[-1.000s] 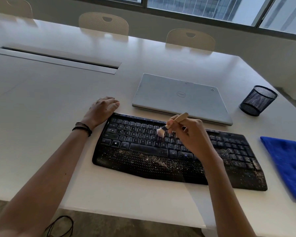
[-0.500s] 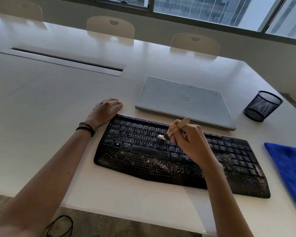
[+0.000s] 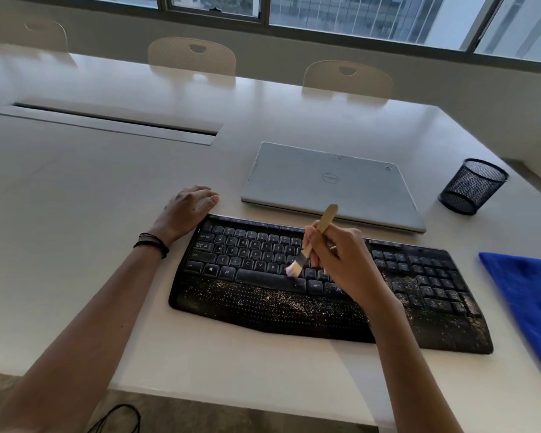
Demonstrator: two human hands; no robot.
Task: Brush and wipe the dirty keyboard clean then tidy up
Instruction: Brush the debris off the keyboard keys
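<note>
A black keyboard (image 3: 263, 304) lies near the table's front edge, its palm rest and right keys speckled with pale crumbs. My right hand (image 3: 347, 264) grips a small wooden-handled brush (image 3: 313, 242) over the middle keys; the white bristles touch the lowest letter row just above the space bar. My left hand (image 3: 188, 210) rests flat on the table at the keyboard's far left corner, fingers apart, touching its edge. A blue cloth (image 3: 531, 301) lies to the right of the keyboard.
A shut silver laptop (image 3: 328, 185) lies just behind the keyboard. A black mesh cup (image 3: 472, 185) stands at the far right. A cable slot (image 3: 107, 123) runs across the table at left. Chairs (image 3: 191, 54) line the far side.
The brush has swept down from the upper key rows toward me to the row above the space bar. My left hand has stayed in place. The camera tilted slightly.
</note>
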